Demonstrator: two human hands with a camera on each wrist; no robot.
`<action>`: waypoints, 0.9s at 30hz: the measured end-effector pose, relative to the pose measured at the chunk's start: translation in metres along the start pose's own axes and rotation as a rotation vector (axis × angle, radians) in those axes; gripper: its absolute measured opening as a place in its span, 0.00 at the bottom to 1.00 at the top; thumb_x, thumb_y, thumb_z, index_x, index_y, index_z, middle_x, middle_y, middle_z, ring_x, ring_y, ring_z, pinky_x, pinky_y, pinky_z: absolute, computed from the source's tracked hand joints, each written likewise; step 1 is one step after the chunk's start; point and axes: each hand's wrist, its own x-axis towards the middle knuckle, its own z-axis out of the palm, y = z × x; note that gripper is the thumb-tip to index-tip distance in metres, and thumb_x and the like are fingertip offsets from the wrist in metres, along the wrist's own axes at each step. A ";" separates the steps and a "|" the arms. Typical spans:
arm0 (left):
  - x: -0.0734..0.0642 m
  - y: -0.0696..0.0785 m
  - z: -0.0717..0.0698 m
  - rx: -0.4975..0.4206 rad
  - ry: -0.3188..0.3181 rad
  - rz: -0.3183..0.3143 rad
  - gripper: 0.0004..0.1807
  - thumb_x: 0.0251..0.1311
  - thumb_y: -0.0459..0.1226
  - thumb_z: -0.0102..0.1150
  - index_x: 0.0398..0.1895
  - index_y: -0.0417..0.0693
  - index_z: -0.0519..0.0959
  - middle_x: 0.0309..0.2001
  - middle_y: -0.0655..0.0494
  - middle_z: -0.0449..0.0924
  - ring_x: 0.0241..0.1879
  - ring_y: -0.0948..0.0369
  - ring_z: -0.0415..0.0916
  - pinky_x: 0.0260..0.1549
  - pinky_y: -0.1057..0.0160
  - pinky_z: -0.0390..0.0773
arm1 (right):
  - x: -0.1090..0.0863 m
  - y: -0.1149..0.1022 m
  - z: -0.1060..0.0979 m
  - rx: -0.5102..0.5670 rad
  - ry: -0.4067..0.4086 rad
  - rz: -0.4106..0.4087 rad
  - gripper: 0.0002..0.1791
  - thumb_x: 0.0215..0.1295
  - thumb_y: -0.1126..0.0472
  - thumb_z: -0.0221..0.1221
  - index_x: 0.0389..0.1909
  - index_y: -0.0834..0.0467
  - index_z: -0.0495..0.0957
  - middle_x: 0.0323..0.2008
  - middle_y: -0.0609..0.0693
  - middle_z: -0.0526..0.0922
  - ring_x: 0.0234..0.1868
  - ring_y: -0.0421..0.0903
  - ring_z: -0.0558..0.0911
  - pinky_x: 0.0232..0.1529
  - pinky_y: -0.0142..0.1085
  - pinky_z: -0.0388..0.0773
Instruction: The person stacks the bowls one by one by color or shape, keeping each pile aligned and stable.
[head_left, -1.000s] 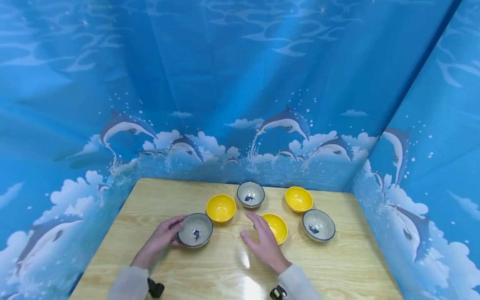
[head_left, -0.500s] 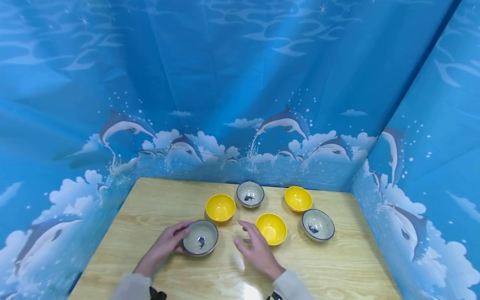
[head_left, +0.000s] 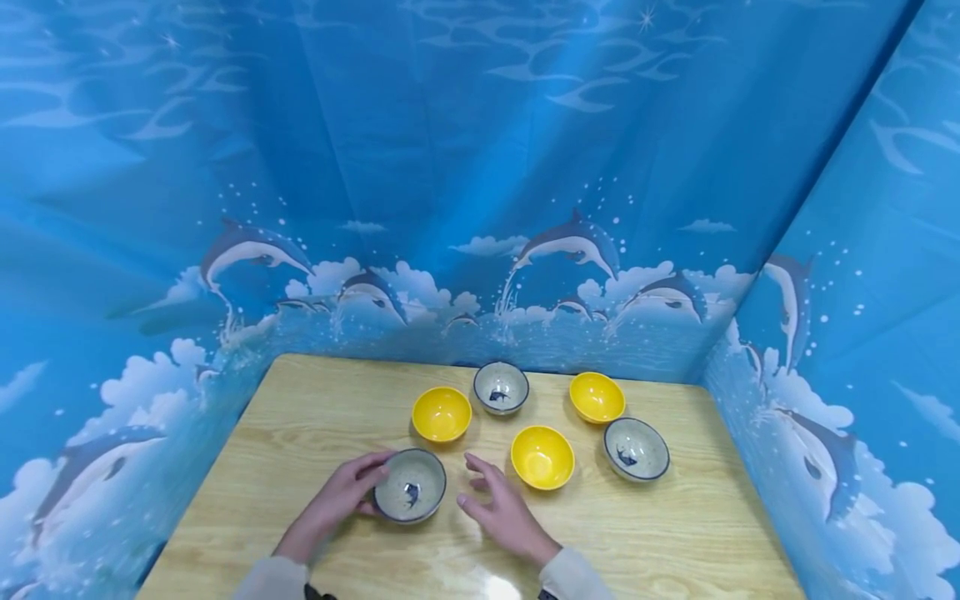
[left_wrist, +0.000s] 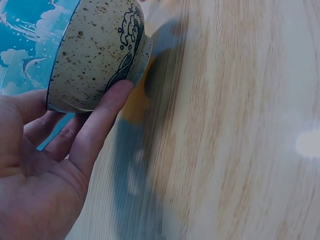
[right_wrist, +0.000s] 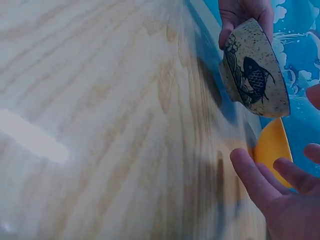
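My left hand grips a speckled grey bowl with a dark rim and a blue fish painted inside. In the left wrist view the thumb and fingers pinch its side, and the bowl is held above the table with a shadow beneath. To its right my right hand is empty, fingers spread and apart from the bowl. A fish also shows on the outer wall of the held bowl in the right wrist view. Nearest the right hand stands a yellow bowl.
Another yellow bowl stands behind the held one. A grey bowl is at the back edge, with a third yellow bowl and a grey bowl to the right. A blue dolphin curtain hangs behind the wooden table.
The left hand has carried the grey bowl rightward and nearer to me. My right hand has moved left toward it, uncovering the front yellow bowl.
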 end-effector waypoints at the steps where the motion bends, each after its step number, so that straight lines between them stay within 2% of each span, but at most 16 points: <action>1: -0.001 0.000 0.001 -0.001 -0.003 -0.001 0.28 0.82 0.41 0.57 0.78 0.39 0.72 0.74 0.29 0.73 0.51 0.53 0.85 0.38 0.51 0.93 | -0.001 0.000 0.001 0.022 -0.006 0.009 0.40 0.80 0.49 0.63 0.85 0.54 0.60 0.80 0.60 0.70 0.72 0.64 0.78 0.63 0.47 0.88; 8: -0.004 0.001 0.007 0.000 -0.006 -0.025 0.28 0.81 0.43 0.58 0.77 0.42 0.74 0.73 0.32 0.74 0.52 0.53 0.85 0.38 0.51 0.93 | -0.003 0.000 0.009 0.191 -0.032 0.064 0.41 0.80 0.53 0.63 0.87 0.52 0.58 0.80 0.63 0.68 0.72 0.65 0.77 0.55 0.37 0.90; 11: -0.006 0.000 0.009 -0.005 -0.030 -0.015 0.28 0.81 0.43 0.58 0.78 0.40 0.73 0.75 0.30 0.73 0.52 0.53 0.85 0.39 0.51 0.93 | -0.004 0.000 0.011 0.254 -0.037 0.085 0.41 0.80 0.54 0.63 0.87 0.51 0.57 0.80 0.64 0.68 0.72 0.65 0.77 0.54 0.38 0.91; 14: -0.007 -0.001 0.011 -0.017 -0.053 -0.002 0.29 0.82 0.43 0.57 0.78 0.39 0.72 0.75 0.29 0.71 0.53 0.52 0.85 0.40 0.50 0.93 | -0.004 0.001 0.013 0.276 -0.041 0.088 0.41 0.80 0.55 0.63 0.87 0.52 0.57 0.80 0.64 0.68 0.72 0.65 0.77 0.55 0.39 0.91; 23: -0.008 -0.002 0.017 -0.019 -0.038 -0.021 0.29 0.79 0.45 0.61 0.76 0.41 0.74 0.73 0.31 0.74 0.52 0.53 0.85 0.40 0.49 0.93 | -0.007 0.002 0.017 0.319 -0.054 0.086 0.41 0.80 0.59 0.63 0.87 0.55 0.57 0.78 0.65 0.69 0.70 0.63 0.79 0.54 0.40 0.92; 27: -0.009 -0.005 0.018 -0.032 -0.056 -0.008 0.29 0.79 0.45 0.61 0.77 0.42 0.74 0.73 0.31 0.75 0.51 0.53 0.85 0.40 0.49 0.93 | -0.010 0.002 0.018 0.320 -0.053 0.098 0.41 0.80 0.59 0.63 0.87 0.54 0.57 0.78 0.65 0.69 0.70 0.63 0.79 0.54 0.40 0.92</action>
